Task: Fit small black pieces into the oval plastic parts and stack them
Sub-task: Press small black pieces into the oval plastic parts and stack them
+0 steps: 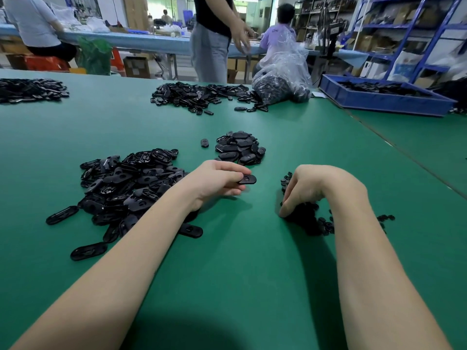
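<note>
On the green work table (240, 261): everything below is placed relative to the left hand, which sits near the table's middle.

Left hand (217, 181): fingers closed on one oval plastic part (247, 179), pinched by its edge and held flat just above the table, open face up; this probably keeps its recess ready for an insert.

Right hand (310, 189): to the right of the left hand and apart from it, curled downward with fingertips (284, 210) buried in the small black pieces (313, 221). Whether it has one pinched cannot be told, since the fingertips hide it.

Small black pieces: a loose scatter under and just past the right hand, likely kept there for easy picking.

Unfitted ovals (129, 188): a large loose heap to the left of the left hand, within its reach, some strays lying nearer the viewer.

Finished pile (240, 149): a smaller heap just beyond the left hand; these look closed over, so probably already fitted. They lie heaped, not neatly stacked.

Far stock (202, 97): more black parts well beyond the left hand, beside a clear plastic bag (283, 74) and a blue tray (384, 102) at far right.

Step in hand: judged to be picking an insert for the held oval.
</note>
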The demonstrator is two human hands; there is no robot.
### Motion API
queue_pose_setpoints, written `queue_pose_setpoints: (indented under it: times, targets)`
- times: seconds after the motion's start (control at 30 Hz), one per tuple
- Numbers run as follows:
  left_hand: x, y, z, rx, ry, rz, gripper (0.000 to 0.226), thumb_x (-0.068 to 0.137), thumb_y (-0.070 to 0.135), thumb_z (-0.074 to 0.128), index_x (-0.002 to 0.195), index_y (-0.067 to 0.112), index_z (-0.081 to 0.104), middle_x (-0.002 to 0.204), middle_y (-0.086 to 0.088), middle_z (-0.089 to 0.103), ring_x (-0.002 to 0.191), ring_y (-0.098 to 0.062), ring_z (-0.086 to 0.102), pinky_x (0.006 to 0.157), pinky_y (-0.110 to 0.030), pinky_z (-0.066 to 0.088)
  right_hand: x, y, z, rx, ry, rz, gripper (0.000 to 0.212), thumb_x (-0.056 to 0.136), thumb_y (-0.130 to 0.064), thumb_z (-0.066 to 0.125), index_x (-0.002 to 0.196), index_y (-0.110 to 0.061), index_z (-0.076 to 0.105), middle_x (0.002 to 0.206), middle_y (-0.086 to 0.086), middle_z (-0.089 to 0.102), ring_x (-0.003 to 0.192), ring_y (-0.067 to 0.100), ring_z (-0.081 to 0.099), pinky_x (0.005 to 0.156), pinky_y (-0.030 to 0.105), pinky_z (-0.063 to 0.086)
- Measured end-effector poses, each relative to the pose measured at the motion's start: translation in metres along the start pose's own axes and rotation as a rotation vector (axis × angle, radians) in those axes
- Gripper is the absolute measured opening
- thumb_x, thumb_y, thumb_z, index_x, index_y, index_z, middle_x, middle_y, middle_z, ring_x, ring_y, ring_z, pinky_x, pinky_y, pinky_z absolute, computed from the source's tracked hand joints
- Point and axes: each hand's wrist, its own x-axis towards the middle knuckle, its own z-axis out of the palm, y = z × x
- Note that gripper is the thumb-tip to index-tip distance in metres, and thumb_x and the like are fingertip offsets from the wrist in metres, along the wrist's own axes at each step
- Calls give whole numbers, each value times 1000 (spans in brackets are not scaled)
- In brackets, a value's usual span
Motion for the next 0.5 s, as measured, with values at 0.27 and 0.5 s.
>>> queue_pose_setpoints:
  times: [0.27, 0.5]
  targets:
    - [-2, -1, -3, -74, -48, 6, 34, 93, -17, 50, 117, -1, 67, 107, -21, 70, 84, -20, 71, 80, -22, 59, 0, 2, 1, 341, 138, -309, 9, 86, -34, 75, 80, -28, 78, 75, -18, 75, 61, 3, 54, 63, 23, 42]
    - [-2, -1, -6, -50, -80, 54, 35, 90, -16, 56, 116, 2, 69, 113, -17, 73, 89, -20, 74, 83, -20, 58, 2, -5, 9, 782, 142, -403, 10, 85, -17, 80, 94, -17, 78, 85, 3, 77, 52, 10, 33, 54, 27, 28]
